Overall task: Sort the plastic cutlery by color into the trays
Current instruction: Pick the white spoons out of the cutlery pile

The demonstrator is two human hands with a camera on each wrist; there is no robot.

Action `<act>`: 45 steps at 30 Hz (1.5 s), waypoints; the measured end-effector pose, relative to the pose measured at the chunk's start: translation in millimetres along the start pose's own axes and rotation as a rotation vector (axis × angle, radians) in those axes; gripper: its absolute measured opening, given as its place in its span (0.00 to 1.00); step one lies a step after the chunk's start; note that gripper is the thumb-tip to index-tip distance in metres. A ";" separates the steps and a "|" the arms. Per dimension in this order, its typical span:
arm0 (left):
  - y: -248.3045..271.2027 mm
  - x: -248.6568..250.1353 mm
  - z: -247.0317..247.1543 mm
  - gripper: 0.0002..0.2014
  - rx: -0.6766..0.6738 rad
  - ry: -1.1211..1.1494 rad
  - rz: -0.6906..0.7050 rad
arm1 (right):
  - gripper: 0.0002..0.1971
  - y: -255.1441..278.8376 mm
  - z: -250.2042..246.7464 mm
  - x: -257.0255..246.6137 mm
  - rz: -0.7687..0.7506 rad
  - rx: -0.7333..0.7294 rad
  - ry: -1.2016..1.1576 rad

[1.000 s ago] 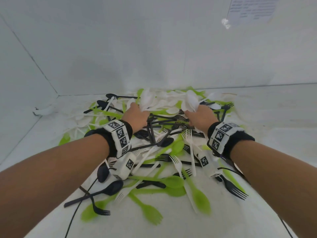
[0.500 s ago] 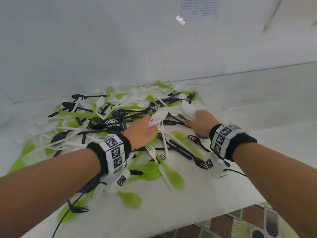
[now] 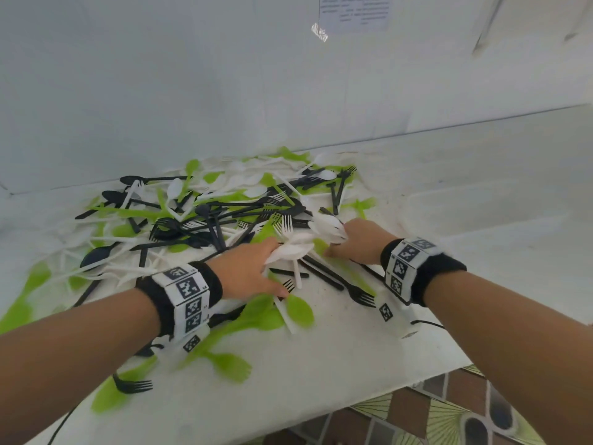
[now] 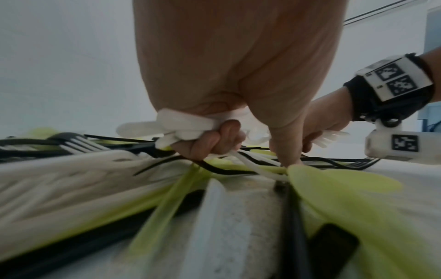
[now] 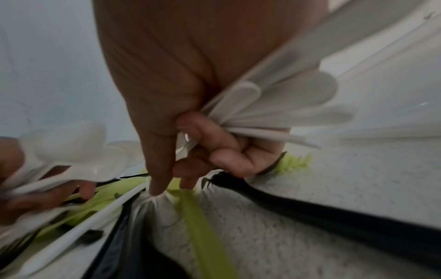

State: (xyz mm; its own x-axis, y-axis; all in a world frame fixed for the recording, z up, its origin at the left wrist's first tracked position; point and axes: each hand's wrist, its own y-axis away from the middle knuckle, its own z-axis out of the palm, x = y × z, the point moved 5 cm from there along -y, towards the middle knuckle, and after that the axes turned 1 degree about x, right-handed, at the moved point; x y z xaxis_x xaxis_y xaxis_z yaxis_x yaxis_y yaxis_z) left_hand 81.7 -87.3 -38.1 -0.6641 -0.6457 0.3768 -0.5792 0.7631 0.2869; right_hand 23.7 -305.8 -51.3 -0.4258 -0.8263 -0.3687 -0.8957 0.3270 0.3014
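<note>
Though taped high on the white wall (image 3: pixel 160 75), too blurry to read: a paper sheet (image 3: pixel 354 11) with rows of small print. Below that, white table (image 3: pixel 353 364), and spread over its left and middle a big messy pile of cutlery (image 3: pixel 208 213), black, green and white forks and spoons lying flat and pointing every which way. Closer to the near edge, a green spoon (image 3: pixel 298 308) with its bowl toward the camera and a black fork (image 3: pixel 353 292) running diagonally, tines near-right.

Left hand (image 3: pixel 247 271) down at the near side of the pile, fingers curled tight round a white bunch (image 3: pixel 288 250), spoon bowls and fork tines fanning up and away, handles sticking out toward the camera; thumb stretched down by the green spoon. Right hand (image 3: pixel 359 242) just beside it, clenched on a second white bunch (image 3: pixel 330 226), bowls poking out to the left, thumb and forefinger reaching down to a white piece on the table.

Black wristbands (image 3: pixel 186 300) with square black-and-white code tags on both wrists, no readable words on them.
</note>
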 end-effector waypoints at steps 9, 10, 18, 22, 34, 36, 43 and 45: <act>-6.5 -22.7 -17.5 0.09 0.231 0.289 -0.128 | 0.24 -10.3 3.1 -10.1 -0.037 0.072 -0.105; -6.5 -24.0 -20.6 0.10 0.271 0.346 -0.143 | 0.25 -12.0 0.2 -9.7 -0.030 0.086 -0.146; -5.0 -23.9 -21.5 0.12 0.346 0.465 -0.143 | 0.20 -12.6 9.1 -28.1 -0.092 -0.023 0.067; -4.1 -27.9 -21.9 0.10 0.385 0.566 -0.243 | 0.22 -12.9 5.2 -33.0 -0.088 0.019 -0.021; -12.5 -13.2 -22.3 0.05 0.383 1.281 -0.298 | 0.02 -1.9 -0.4 -85.0 -0.103 0.082 -1.177; -14.0 -8.0 -23.3 0.02 0.409 1.334 -0.277 | 0.02 0.8 3.5 -94.6 -0.127 0.025 -1.210; -13.4 -12.0 -23.6 0.17 0.519 1.462 -0.286 | 0.06 6.6 10.2 -108.8 -0.257 0.035 -0.959; -12.3 -18.7 -20.8 0.20 0.560 1.459 -0.296 | 0.07 10.5 9.6 -112.5 -0.344 0.073 -0.782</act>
State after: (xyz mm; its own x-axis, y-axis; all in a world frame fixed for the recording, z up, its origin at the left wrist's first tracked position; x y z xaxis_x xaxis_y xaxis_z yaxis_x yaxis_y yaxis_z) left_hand 111.2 -84.0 -30.3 0.3117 0.0677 0.9478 -0.9117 0.3021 0.2783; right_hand 60.9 -205.1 -15.1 -0.0707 -0.3399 -0.9378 -0.9859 0.1665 0.0140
